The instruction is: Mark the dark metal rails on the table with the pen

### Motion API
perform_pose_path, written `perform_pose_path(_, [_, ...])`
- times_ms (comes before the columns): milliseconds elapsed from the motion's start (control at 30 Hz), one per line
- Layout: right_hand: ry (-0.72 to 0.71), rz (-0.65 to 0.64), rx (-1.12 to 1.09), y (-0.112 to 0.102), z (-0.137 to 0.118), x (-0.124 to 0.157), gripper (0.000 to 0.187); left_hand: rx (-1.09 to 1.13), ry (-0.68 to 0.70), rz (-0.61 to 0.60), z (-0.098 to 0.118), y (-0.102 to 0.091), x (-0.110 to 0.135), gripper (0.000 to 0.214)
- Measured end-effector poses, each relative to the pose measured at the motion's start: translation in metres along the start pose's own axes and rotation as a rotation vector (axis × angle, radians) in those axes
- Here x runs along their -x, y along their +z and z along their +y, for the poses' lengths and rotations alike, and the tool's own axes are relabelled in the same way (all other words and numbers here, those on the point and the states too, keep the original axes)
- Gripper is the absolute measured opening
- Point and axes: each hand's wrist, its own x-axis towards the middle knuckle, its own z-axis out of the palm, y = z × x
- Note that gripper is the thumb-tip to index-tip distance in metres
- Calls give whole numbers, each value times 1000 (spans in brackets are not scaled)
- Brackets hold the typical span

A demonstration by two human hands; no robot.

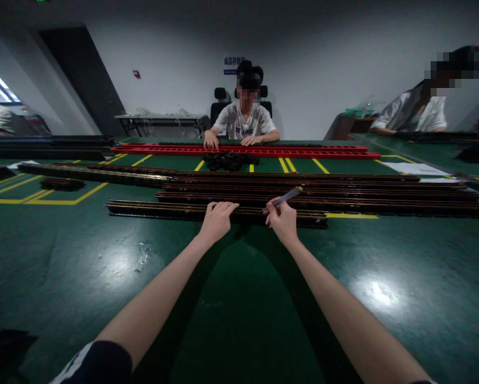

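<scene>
A long black strip (pixel 159 209) with thin brassy lines along it lies crosswise on the green table in front of me. My left hand (pixel 218 220) is closed over its middle, the fingers bent across the top edge; the fingertips are partly hidden. In my right hand (pixel 282 218) is a slim pen-like tool (pixel 289 195) with a clear handle and a yellowish end, pinched between thumb and fingers. Its lower tip points down and left, close to the same strip. Whether the tip touches the strip I cannot tell.
Several more long dark strips (pixel 343 197) lie just beyond. Farther back are red ladder-like rails (pixel 323 153) and a heap of black parts (pixel 229 160). A person (pixel 245 120) sits opposite with both hands near the rails. Another person (pixel 415 112) is at right.
</scene>
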Motion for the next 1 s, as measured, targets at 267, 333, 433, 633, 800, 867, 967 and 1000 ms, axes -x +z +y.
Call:
perform_pose_path(267, [-12,-7,-12,0,0,0,45,5,9,-3,-1,1,0,40])
perform_pose_path(333, [-11,-4,-20,0,1,0,44,-13,19,3,-1,2,0,40])
perform_pose_path(433, [-6,-5,-24,0,2,0,44,-27,34,17,-2,3,1,40])
perform_pose_path(633, [38,-2,-50,0,1,1,46,-24,36,22,-3,3,1,36])
perform_pose_path(800, [45,1,-60,1,1,1,45,-41,38,26,-1,4,1,34])
perform_pose_path(867, [48,8,-64,1,2,1,45,-51,35,27,0,4,1,33])
perform_pose_path(967, [50,14,-67,1,1,1,44,-58,32,22,1,4,0,33])
perform_pose_path(1000, [48,16,-68,1,1,1,44,-59,31,18,1,3,0,33])
